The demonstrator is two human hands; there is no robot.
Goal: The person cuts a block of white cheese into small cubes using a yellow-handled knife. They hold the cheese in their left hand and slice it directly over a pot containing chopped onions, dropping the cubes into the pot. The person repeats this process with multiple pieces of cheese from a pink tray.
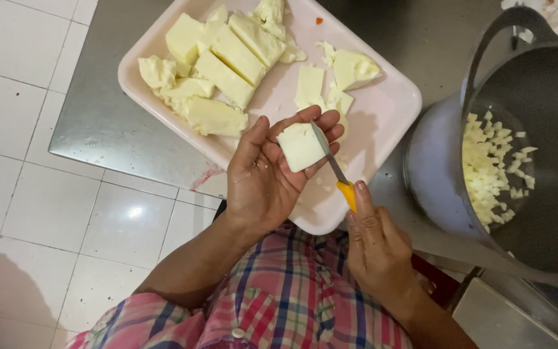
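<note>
Head view, centre frame: the left hand (263, 174) cradles a soft, crumbly-looking pale cheese slab (299, 146) on open fingers above the pink tray (392, 106), while the right hand (376, 245) grips a yellow-handled knife (334, 165), so it likely needs flat support underneath.

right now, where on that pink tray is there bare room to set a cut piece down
The pink tray is bare along its right side, between the small white slabs and the right rim. The top-left is crowded with big white blocks. The left hand and the knife cover the near edge.
</note>
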